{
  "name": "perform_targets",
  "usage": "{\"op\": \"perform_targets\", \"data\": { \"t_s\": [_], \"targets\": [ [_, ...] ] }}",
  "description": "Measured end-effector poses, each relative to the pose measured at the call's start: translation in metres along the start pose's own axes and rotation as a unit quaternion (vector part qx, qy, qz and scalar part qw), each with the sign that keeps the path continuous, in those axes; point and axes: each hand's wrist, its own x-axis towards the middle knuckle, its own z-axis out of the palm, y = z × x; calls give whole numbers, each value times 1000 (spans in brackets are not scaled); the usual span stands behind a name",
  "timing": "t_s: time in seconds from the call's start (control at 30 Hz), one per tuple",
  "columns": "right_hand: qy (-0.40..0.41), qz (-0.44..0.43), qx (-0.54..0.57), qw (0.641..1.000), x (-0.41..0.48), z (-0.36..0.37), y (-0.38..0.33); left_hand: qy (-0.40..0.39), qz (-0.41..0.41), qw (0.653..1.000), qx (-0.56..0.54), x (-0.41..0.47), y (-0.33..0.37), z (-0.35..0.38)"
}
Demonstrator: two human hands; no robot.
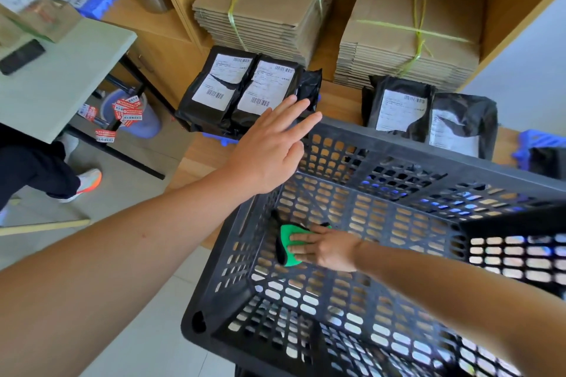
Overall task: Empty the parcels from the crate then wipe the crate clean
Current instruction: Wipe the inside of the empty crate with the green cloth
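Pressing green cloth [291, 246] flat on crate [398, 144] floor: right hand [324, 249] | left hand [269, 147] spread, ungripped, at rim | parcels [242, 89] outside | cloth part-hidden under fingers

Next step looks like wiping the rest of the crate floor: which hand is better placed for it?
The right hand. It is already inside the black crate, pressing the green cloth flat on the floor. The left hand is open above the far rim, holding nothing, better suited to steadying the crate.
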Motion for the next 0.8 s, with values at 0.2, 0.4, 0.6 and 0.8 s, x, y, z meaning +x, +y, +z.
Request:
{"op": "perform_targets", "data": {
  "t_s": [0.2,0.4,0.6,0.8],
  "targets": [
    [12,120,-32,992,-7,-16,51,8,4,1000,3,0,-1,2],
    [-5,234,16,972,-9,-27,70,14,12,1000,5,0,-2,1],
    [0,310,78,948,-11,-3,56,7,8,1000,6,0,-1,1],
    [-22,335,147,930,-8,-8,22,9,7,1000,6,0,-2,2]
  ]
}}
